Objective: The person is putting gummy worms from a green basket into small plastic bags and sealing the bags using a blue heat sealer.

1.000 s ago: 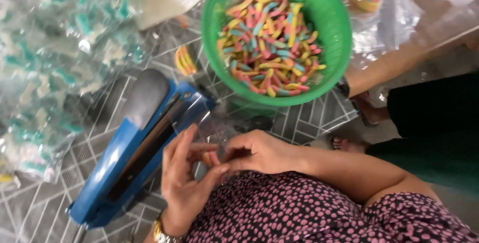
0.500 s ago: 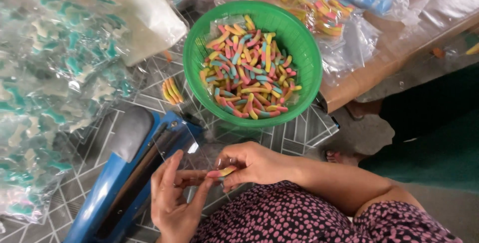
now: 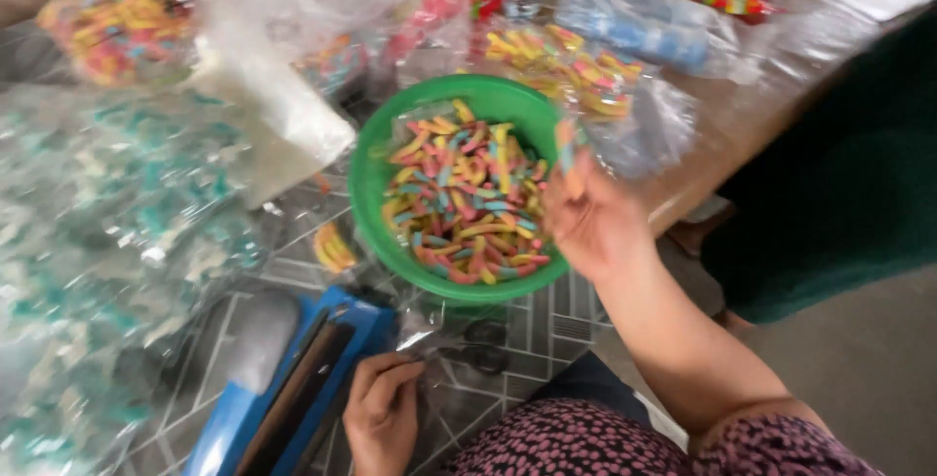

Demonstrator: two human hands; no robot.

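A green bowl (image 3: 372, 175) full of colourful sugared gummy worms (image 3: 467, 205) sits on the patterned table. My right hand (image 3: 589, 214) hovers at the bowl's right rim, blurred, pinching a gummy worm (image 3: 568, 154) between its fingertips. Lower down, my left hand (image 3: 383, 410) holds a small clear plastic bag (image 3: 439, 339) by its edge, just beside a blue heat sealer (image 3: 283, 388).
Piles of clear bags filled with blue and mixed candy (image 3: 107, 203) cover the left side. More candy bags (image 3: 586, 66) lie behind the bowl. A white bag (image 3: 283, 120) sits left of the bowl. The table's edge (image 3: 722, 173) runs along the right.
My right hand has left my left hand and risen to the bowl's right rim, now with a gummy worm in its fingers. My left hand stays low with the clear bag. The view shifted.
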